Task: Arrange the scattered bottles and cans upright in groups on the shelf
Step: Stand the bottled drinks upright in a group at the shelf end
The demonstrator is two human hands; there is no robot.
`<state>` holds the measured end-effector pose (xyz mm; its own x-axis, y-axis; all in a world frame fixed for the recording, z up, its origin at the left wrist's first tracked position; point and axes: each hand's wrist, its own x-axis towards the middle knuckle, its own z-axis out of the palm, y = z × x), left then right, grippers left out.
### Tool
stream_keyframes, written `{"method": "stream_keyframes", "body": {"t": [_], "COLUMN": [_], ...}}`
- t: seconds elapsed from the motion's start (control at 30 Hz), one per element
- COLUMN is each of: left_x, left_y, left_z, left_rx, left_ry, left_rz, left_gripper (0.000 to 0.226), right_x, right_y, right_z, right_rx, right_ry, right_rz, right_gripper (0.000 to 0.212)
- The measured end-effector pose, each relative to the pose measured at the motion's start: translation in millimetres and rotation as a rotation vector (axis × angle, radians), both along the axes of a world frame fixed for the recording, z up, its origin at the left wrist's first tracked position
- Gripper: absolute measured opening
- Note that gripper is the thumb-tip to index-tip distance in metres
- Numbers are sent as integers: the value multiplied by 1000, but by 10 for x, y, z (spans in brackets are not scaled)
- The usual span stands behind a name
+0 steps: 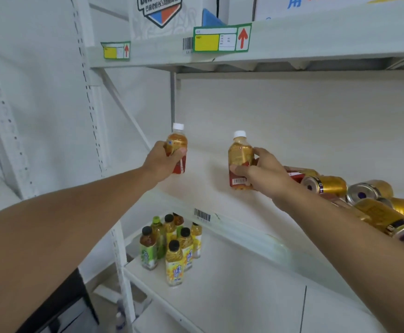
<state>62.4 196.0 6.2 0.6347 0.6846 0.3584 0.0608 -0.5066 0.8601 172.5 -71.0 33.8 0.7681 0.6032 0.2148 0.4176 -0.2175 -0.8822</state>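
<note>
My left hand (163, 162) grips a small upright bottle (177, 143) with a white cap and a gold and red label, held at the back left of the middle shelf (220, 198). A second bottle of the same kind (239, 155) stands upright in my right hand (261, 174), near the shelf's middle. To the right, several gold cans (326, 185) lie on their sides in a heap, one (393, 224) near the front edge. Whether either bottle touches the shelf surface I cannot tell.
The lower shelf (232, 296) holds a group of upright tea bottles (174, 265) with yellow and green labels. A top shelf (292, 42) with price tags and cartons hangs overhead. A white perforated upright post (95, 131) stands at the left.
</note>
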Motion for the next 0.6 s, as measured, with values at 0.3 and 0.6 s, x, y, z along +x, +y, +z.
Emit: {"method": "stream_keyframes", "body": {"t": [0.3, 0.6], "left_x": [178, 710], "left_y": [488, 918], "left_z": [-1, -197], "left_rx": [3, -59], "left_ry": [68, 101], "left_rz": [-58, -54], "left_gripper": [32, 33], "right_x": [81, 212], "right_y": [711, 1142], "right_z": [-123, -385], "right_rx": [150, 139], "right_ry": [30, 1], "right_rz": [-10, -39], "right_gripper": [66, 70]}}
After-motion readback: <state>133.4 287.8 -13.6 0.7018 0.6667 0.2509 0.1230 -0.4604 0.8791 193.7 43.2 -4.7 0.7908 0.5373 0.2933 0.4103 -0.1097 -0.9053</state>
